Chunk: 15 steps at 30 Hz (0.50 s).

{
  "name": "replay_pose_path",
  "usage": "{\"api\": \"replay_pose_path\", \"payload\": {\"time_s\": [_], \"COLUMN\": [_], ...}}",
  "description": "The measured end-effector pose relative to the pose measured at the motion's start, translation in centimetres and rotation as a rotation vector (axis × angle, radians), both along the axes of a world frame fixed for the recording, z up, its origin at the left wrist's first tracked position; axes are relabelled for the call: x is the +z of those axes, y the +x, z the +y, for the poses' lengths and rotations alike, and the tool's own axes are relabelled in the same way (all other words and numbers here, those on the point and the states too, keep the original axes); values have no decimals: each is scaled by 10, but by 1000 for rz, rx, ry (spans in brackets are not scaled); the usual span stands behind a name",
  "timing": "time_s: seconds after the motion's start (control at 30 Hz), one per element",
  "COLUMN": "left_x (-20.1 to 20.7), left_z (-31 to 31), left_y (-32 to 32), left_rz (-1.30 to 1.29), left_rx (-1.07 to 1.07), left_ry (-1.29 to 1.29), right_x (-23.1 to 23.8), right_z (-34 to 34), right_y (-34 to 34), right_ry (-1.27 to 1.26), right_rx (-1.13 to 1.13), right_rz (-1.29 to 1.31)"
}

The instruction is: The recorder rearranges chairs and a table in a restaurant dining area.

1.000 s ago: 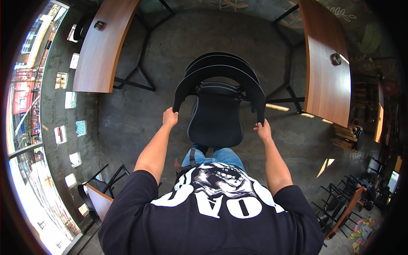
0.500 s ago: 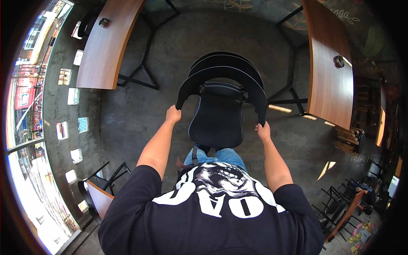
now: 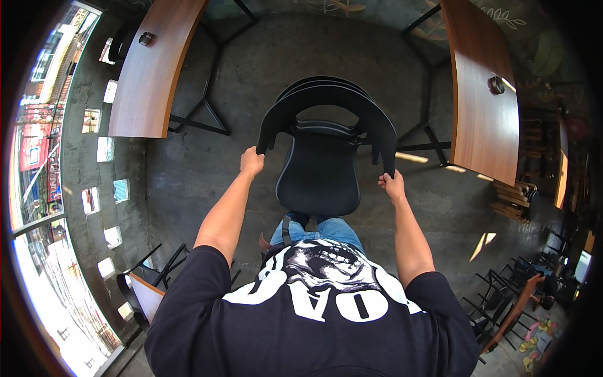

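Chair: we see a black chair [image 3: 320, 169] with a curved back and armrests, straight ahead of us over the concrete floor [image 3: 188, 182], its seat facing us just above our knees.
Stack: a second curved back shows close behind the first, so we judge it may be more than one chair nested; we cannot tell for sure.
Left hand: our left hand [image 3: 252, 163] is closed around the left arm tip of the chair.
Right hand: our right hand [image 3: 392, 184] is closed around the right arm tip.
Handling: we judge the shell stiff and smooth, likely moulded plastic on a metal frame, moderately heavy, more so if stacked; not fragile.
Grip: the two arm ends give a balanced hold; the smooth edge could slip, so wrapped fingers under the rim suit better than a pinch.
Surroundings: a wooden table [image 3: 151, 69] stands to the left and another table [image 3: 483, 107] to the right, both well apart from the chair; more chairs [image 3: 151, 283] stand by the windows at lower left.
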<state>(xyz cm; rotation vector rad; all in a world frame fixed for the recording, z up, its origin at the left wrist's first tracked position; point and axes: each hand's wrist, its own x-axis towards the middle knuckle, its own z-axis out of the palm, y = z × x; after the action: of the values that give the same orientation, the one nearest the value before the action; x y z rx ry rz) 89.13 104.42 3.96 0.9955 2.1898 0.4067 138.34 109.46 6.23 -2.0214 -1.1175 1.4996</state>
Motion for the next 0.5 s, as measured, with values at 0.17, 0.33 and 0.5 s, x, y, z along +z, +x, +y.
{"api": "replay_pose_path", "payload": {"time_s": [0.17, 0.33, 0.5], "left_x": [21, 31, 33], "left_z": [39, 44, 34], "left_y": [-5, 7, 7], "left_rz": [-45, 66, 110], "left_rx": [67, 28, -66], "left_ry": [-196, -208, -204], "right_x": [-2, -23, -21], "right_z": [32, 25, 20], "right_y": [-9, -8, -10], "right_ry": [20, 22, 23], "right_rx": [16, 85, 72], "right_rz": [44, -65, -56]}}
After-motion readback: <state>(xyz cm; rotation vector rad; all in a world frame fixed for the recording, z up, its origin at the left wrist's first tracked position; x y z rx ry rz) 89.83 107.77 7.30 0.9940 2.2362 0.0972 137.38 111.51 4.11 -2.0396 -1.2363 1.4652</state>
